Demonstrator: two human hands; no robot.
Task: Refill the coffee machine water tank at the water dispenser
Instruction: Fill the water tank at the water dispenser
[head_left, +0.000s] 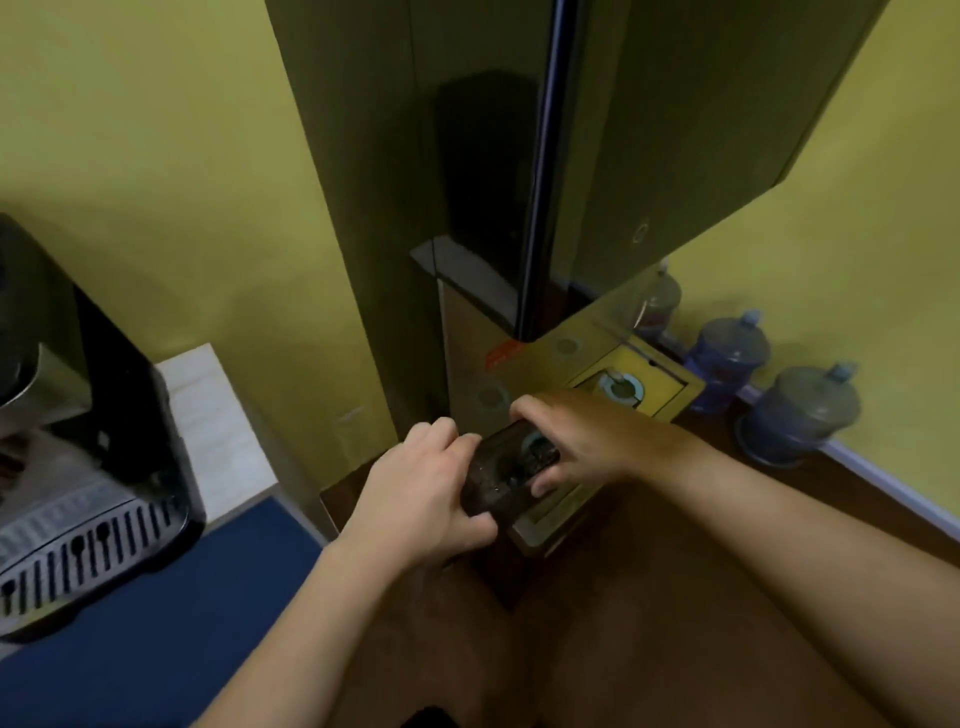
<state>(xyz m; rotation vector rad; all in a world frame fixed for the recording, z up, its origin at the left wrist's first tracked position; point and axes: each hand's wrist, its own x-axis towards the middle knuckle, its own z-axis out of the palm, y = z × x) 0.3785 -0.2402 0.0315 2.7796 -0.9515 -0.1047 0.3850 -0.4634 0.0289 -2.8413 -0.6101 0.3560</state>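
Observation:
A dark, smoky see-through water tank (506, 475) is held between both hands at the middle of the view, low over the front ledge of the tall water dispenser (550, 358). My left hand (421, 488) grips its near left end. My right hand (576, 441) grips its far right end, fingers curled over the rim. The tank's inside looks dark; whether it holds water is unclear. The coffee machine (78, 441), black with a slotted metal drip tray, stands at the left on a white table.
A blue mat (171, 623) covers the table's near part. Three large blue water bottles (802, 410) line the yellow wall at the right on the brown floor. The dispenser top has a square recess with a round socket (623, 387).

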